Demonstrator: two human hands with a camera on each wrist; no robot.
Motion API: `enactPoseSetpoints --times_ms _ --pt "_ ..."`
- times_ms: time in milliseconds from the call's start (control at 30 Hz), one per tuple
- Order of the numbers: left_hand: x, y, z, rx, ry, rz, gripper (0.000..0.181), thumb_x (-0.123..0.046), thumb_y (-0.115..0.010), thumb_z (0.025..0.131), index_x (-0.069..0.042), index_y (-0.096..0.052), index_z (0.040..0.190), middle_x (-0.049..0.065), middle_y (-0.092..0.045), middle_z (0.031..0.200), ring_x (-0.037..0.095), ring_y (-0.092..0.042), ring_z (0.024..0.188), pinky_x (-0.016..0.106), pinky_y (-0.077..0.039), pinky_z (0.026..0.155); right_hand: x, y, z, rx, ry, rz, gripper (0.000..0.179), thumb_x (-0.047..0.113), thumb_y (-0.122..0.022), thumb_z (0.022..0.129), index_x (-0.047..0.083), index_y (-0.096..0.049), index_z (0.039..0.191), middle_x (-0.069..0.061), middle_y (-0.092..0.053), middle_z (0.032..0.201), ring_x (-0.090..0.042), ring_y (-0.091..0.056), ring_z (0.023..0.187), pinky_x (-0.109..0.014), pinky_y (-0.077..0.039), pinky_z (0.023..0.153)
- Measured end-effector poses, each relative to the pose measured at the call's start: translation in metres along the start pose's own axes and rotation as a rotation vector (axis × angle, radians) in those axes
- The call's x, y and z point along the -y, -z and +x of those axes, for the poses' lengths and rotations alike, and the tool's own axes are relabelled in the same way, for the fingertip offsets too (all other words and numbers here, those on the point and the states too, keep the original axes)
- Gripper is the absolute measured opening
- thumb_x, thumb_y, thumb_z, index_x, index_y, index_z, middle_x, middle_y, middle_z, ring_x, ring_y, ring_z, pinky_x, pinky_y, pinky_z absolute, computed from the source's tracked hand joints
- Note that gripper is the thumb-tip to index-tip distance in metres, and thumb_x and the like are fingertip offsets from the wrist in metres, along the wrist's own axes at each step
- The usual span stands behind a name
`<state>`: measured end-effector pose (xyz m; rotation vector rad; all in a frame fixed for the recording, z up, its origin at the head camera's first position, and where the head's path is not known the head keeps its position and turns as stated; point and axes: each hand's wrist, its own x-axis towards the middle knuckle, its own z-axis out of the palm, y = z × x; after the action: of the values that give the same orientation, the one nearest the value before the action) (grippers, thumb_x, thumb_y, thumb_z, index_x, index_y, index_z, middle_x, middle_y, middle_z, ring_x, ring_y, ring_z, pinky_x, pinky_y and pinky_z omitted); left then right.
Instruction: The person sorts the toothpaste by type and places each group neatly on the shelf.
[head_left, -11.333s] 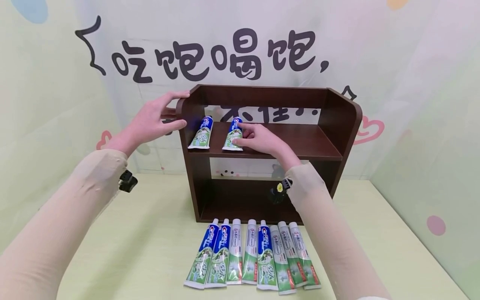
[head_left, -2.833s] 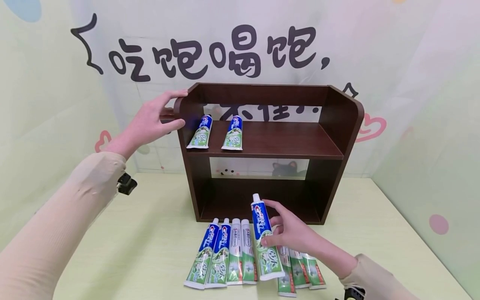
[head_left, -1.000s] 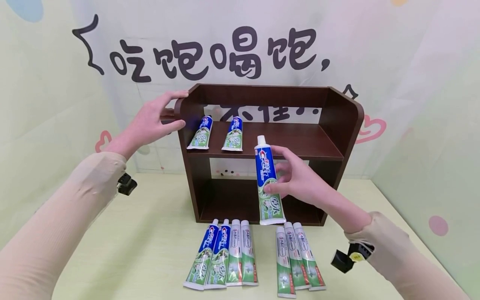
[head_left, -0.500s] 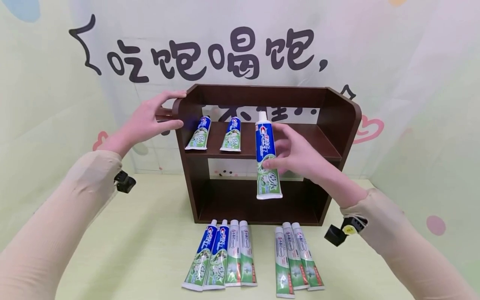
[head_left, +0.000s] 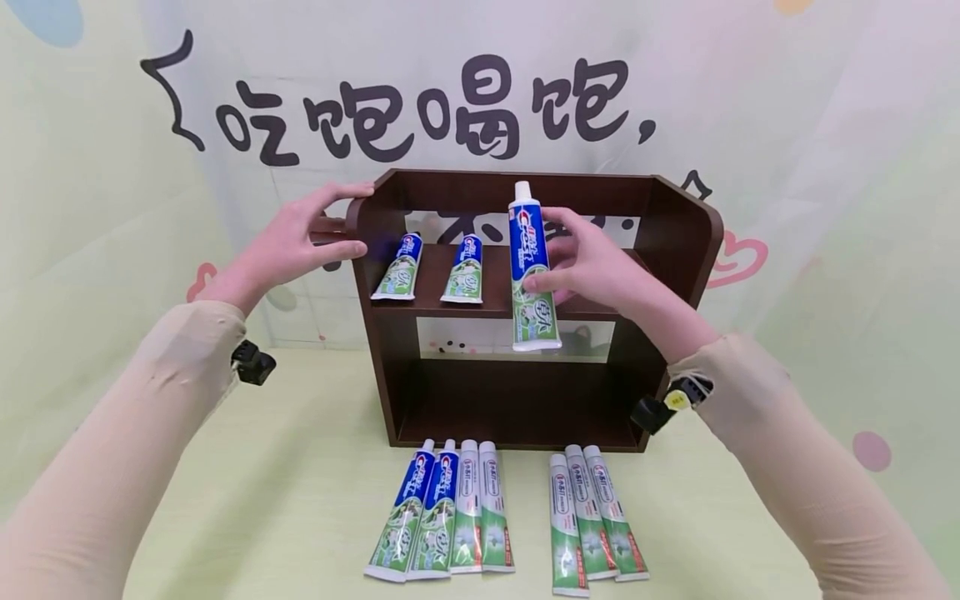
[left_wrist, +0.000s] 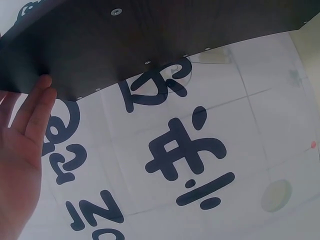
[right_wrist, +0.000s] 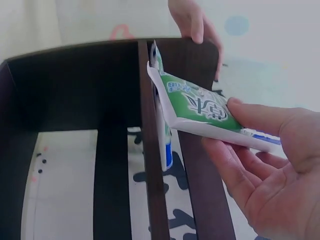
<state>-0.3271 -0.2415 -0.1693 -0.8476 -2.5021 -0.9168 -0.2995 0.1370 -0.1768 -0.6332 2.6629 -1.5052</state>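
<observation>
My right hand (head_left: 592, 258) holds a blue-and-green toothpaste tube (head_left: 534, 292) between thumb and fingers, white cap up, in front of the upper level of a dark brown two-level shelf (head_left: 525, 310). In the right wrist view the held tube's flat white end (right_wrist: 172, 120) overlaps the upper board's edge. My left hand (head_left: 288, 242) rests against the shelf's left side panel with fingers fairly straight; the left wrist view shows the fingertips (left_wrist: 46, 82) at the dark panel. Two like tubes, a left one (head_left: 399, 271) and a second (head_left: 464, 271), lie on the upper board.
On the table (head_left: 247, 467) before the shelf lie two blue-and-green tubes (head_left: 431, 517) beside two white-and-green ones (head_left: 480, 508). Farther right lie three white-and-green tubes (head_left: 592, 517), with a gap between the groups. A wall with black lettering (head_left: 487, 108) stands behind.
Earlier, my right hand was at the second tube on the upper board. It then took a blue-and-green tube from the table row and raised it to upper-board height. My left hand stays at the panel.
</observation>
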Motion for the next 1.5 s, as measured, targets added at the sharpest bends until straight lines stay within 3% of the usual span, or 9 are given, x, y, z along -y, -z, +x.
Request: enactPoseSetpoints --times_ms 200,533,867,1133,1367,1500 --pt "0.001 0.0 0.0 -0.005 -0.007 -0.021 0.068 -0.017 -0.074 0.089 -0.027 -0.043 0.148 -0.004 -0.041 0.157 0.009 -0.068 0.114 0.004 -0.051 0.083 0.002 0.005 0.018 -0.02 0.021 0.013 0.088 0.013 -0.078 0.084 0.024 -0.026 0.154 -0.011 -0.058 0.135 -0.027 -0.064 0.113 -0.035 -0.063 0.079" --pt "0.002 -0.001 0.001 -0.009 -0.007 -0.011 0.068 -0.017 -0.074 0.088 -0.027 -0.043 0.148 -0.004 -0.041 0.157 0.001 -0.067 0.111 0.004 -0.051 0.082 0.001 0.012 0.041 -0.073 -0.026 0.027 0.089 0.013 -0.077 0.085 0.024 -0.025 0.155 -0.012 -0.056 0.137 -0.028 -0.061 0.116 -0.034 -0.062 0.081" --pt "0.001 -0.002 0.0 -0.005 0.004 -0.002 0.068 -0.019 -0.074 0.089 -0.028 -0.043 0.148 -0.005 -0.041 0.157 0.031 -0.065 0.119 0.003 -0.05 0.084 -0.011 0.008 0.06 -0.089 -0.033 0.055 0.088 0.013 -0.078 0.084 0.024 -0.026 0.155 -0.013 -0.054 0.139 -0.028 -0.06 0.117 -0.036 -0.062 0.084" --pt "-0.001 -0.001 0.0 -0.015 -0.007 -0.003 0.066 -0.018 -0.074 0.089 -0.026 -0.044 0.148 -0.005 -0.04 0.158 0.011 -0.069 0.113 0.005 -0.051 0.081 -0.025 0.005 0.065 -0.078 -0.031 0.048 0.088 0.015 -0.076 0.087 0.02 -0.022 0.156 -0.013 -0.056 0.141 -0.028 -0.063 0.116 -0.034 -0.061 0.085" --pt "-0.002 -0.002 -0.001 -0.01 -0.004 0.002 0.067 -0.018 -0.073 0.09 -0.025 -0.043 0.149 -0.003 -0.04 0.158 0.034 -0.064 0.119 0.002 -0.049 0.084 -0.035 0.005 0.067 -0.028 -0.053 0.05 0.091 0.019 -0.074 0.089 0.021 -0.014 0.158 -0.012 -0.053 0.143 -0.026 -0.059 0.121 -0.032 -0.058 0.089" --pt "-0.002 -0.002 0.0 -0.005 -0.003 0.002 0.067 -0.019 -0.073 0.09 -0.025 -0.042 0.149 -0.001 -0.04 0.158 0.038 -0.062 0.12 0.002 -0.049 0.085 -0.038 0.006 0.068 0.001 -0.065 0.052 0.095 0.019 -0.073 0.09 0.022 -0.009 0.16 -0.013 -0.048 0.148 -0.027 -0.055 0.125 -0.038 -0.055 0.099"
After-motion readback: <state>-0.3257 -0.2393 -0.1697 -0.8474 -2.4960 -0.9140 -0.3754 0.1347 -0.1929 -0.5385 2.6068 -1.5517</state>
